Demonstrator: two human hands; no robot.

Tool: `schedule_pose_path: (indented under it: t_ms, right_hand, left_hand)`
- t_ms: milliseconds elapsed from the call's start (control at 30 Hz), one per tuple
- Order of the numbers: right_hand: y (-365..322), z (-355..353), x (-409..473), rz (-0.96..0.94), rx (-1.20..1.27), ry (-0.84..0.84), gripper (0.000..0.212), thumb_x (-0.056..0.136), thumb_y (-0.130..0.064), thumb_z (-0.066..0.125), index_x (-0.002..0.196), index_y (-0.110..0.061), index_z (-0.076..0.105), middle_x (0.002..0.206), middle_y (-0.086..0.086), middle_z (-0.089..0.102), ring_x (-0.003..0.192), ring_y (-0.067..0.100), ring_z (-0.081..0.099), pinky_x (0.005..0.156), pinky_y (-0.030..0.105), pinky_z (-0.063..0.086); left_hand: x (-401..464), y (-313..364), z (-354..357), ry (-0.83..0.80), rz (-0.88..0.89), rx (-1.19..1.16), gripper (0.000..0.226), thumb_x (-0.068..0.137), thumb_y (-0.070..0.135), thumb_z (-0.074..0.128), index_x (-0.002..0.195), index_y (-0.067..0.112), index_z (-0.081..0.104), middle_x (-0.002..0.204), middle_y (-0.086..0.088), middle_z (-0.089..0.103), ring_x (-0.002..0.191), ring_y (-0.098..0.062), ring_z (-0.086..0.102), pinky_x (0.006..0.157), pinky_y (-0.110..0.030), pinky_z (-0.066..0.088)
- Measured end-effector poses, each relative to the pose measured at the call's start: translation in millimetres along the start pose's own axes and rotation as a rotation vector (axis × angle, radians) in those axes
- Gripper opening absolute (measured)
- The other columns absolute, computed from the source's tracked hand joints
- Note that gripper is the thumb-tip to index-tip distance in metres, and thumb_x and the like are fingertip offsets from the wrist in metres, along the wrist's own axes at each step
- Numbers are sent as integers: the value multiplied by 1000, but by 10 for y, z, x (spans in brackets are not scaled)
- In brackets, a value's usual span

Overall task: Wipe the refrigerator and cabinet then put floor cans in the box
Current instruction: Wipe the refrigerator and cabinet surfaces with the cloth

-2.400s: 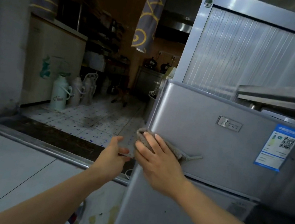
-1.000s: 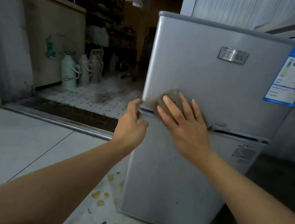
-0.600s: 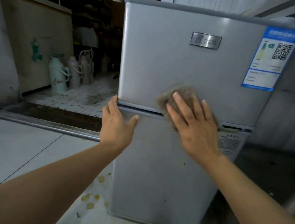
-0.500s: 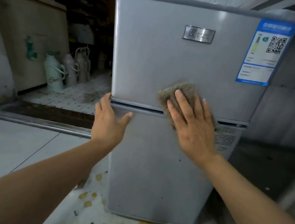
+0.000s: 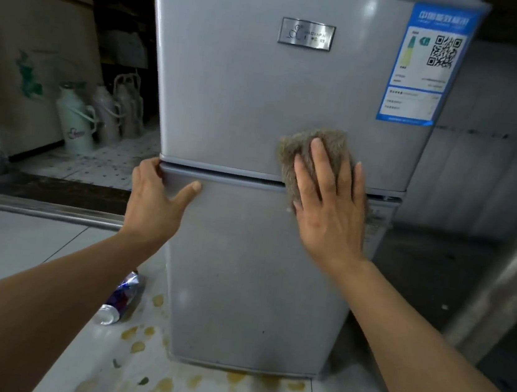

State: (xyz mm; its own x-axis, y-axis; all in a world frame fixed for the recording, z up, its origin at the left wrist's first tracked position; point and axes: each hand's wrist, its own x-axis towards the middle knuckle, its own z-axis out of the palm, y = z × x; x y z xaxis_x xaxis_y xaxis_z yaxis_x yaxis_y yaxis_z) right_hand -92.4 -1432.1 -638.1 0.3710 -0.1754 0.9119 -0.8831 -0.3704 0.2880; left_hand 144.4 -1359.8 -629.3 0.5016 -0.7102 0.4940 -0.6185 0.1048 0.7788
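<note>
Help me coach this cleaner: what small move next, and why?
Probably slide the cloth down onto the lower door: the right hand presses it flat across the door seam, the left hand steadies the edge.

1 refrigerator (image 5: 262,98), 1 cloth (image 5: 315,147), 1 can (image 5: 122,296), 3 flasks (image 5: 77,121).
</note>
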Motion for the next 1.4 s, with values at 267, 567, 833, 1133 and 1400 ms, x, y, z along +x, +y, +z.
schedule_pose_path:
  t_ms: [267, 567, 833, 1133, 1400]
  right_hand:
    - [112, -25, -1017, -128, -92, -223, 89, 66, -34, 81, 138, -14, 33, 146, 9, 27, 128, 40, 30, 107, 57, 21]
    - [158, 20, -421, 708, 172, 59, 68, 94, -31, 44, 145, 8, 20, 150, 34, 15, 137, 47, 23, 113, 49, 26]
    - [-32, 2, -880, 979, 375, -162, 77, 92, -25, 53, 145, 11, 11, 148, 33, 14, 130, 49, 34, 106, 51, 38]
    - [124, 102, -540, 1014, 486, 198, 65, 92, -29, 43, 143, 7, 25, 139, 26, 32, 125, 38, 40, 101, 19, 28]
    - [-413, 266, -1651, 1185, 445, -112, 74, 90, -30, 46, 143, 12, 17, 140, 35, 25, 123, 50, 38, 106, 46, 35]
  left_hand:
    - [-2, 30, -6, -22, -33, -11, 64, 82, 35, 66, 133, 12, 35, 131, -8, 41, 115, -22, 46, 97, -37, 42]
    - [-46, 7, 52, -10, -15, -28, 66, 82, 37, 65, 135, 15, 32, 136, -9, 40, 120, -26, 46, 99, -49, 45]
    - [-64, 7, 71, 33, -4, -41, 64, 83, 37, 65, 135, 14, 35, 135, -9, 41, 118, -23, 46, 102, -43, 41]
    - [-371, -459, 327, 35, -87, 28, 51, 87, 42, 57, 121, 5, 47, 120, -13, 51, 103, -23, 51, 85, -35, 42]
    - [-382, -528, 372, 65, -63, -1, 50, 87, 43, 57, 118, 6, 45, 110, -5, 42, 98, -17, 45, 84, -31, 40]
